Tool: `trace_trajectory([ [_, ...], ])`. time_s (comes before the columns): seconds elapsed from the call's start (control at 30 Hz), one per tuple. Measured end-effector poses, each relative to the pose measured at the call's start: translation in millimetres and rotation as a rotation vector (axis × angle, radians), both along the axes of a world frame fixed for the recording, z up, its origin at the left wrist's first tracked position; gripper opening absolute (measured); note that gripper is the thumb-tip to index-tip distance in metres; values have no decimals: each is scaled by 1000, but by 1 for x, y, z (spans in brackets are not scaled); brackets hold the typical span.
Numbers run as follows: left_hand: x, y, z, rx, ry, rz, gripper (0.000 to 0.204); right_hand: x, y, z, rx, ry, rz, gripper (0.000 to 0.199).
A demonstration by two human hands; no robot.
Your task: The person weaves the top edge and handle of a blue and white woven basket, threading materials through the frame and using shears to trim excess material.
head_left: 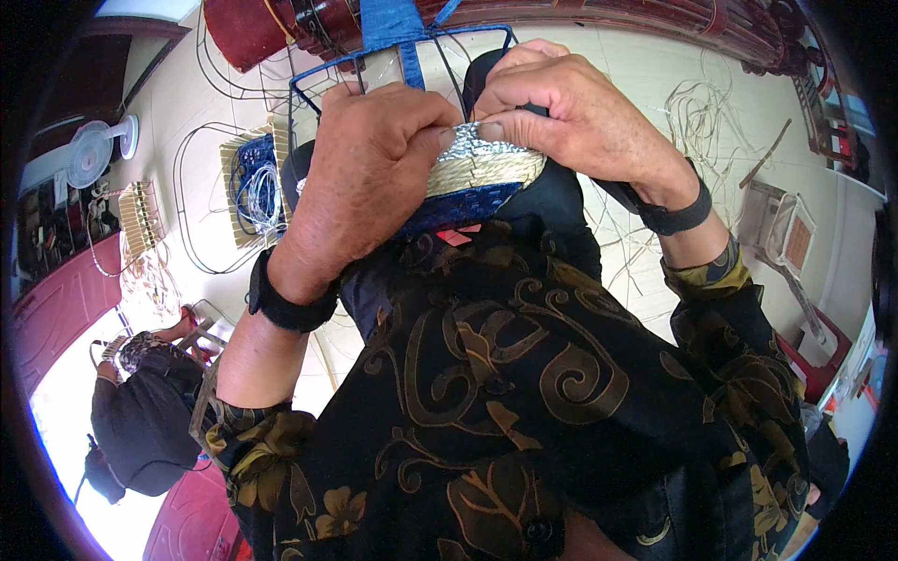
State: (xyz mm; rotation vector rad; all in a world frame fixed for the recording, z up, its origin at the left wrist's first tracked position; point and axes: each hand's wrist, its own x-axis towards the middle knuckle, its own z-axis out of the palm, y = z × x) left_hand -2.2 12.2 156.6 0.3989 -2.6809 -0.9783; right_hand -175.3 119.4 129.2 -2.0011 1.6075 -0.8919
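"One question first: which step is in hand?"

"Working the silvery rows (482, 148), I'd judge. Left hand (379, 140) and right hand (571, 112) meet at the far edge of the woven piece (486, 176) on the lap (557, 204), their fingers (436, 142) pinched closed on that edge. Some of the left ones are hidden."

"What does the next move call for?"

"Probably one hand holding firm while the other draws each row snug, level with the blue band (449, 208) at the near edge."

"Anything in the way?"

"A blue-wrapped frame (391, 26) stands just past the far edge, so room there looks tight."

"Farther out?"

"On the floor (173, 103), pale loose strands (697, 117) sprawl to the right and could snag a foot. To the left is a blue woven panel (251, 164) with a whitish coil; beyond it, a white fan (89, 154) and, lower, a seated person (150, 421). Dark-red furniture (608, 19) runs along the floor's far edge."
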Motion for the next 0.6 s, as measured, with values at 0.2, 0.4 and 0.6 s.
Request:
trace_trajectory([
  [0.2,7,-1,1,-60,42,21,5,0,-1,-3,-50,4,-4,16],
  [0.4,12,-3,6,77,3,43,8,1,1,-3,-46,-29,-28,17],
  [0.6,9,-12,5,166,-111,12,9,3,3,-4,43,-108,-66,20],
])
